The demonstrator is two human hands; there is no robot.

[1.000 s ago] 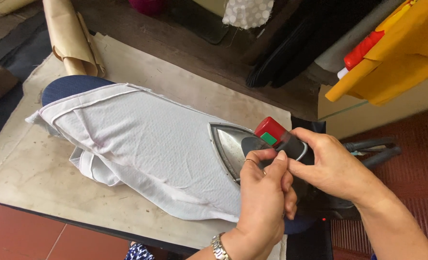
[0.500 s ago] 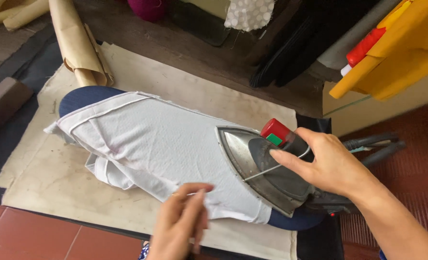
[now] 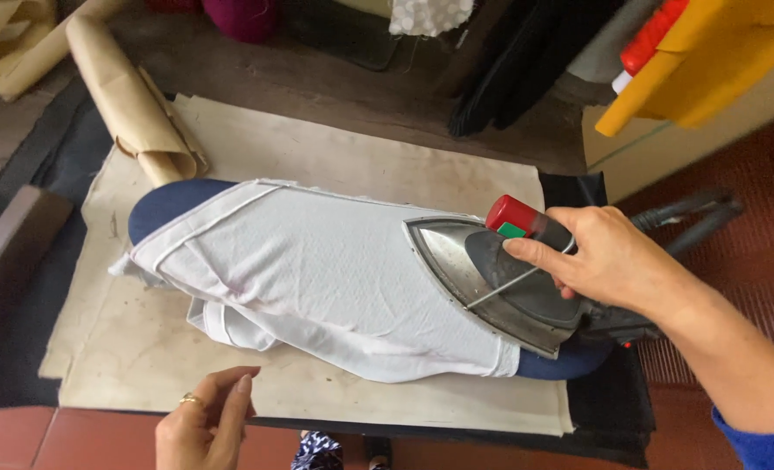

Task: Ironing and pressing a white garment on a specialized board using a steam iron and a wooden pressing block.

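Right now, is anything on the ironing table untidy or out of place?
Mostly tidy. The white garment on the blue sleeve board has its lower edge bunched in folds. The right hand holds the iron; the left hand touches nothing.

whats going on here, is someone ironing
Yes. The person's right hand grips the handle of a metal iron resting on a white garment, which is pulled over a dark blue padded ironing form. The left hand hovers off the cloth near the table's front edge, holding nothing.

No packages, labels, signs or screens
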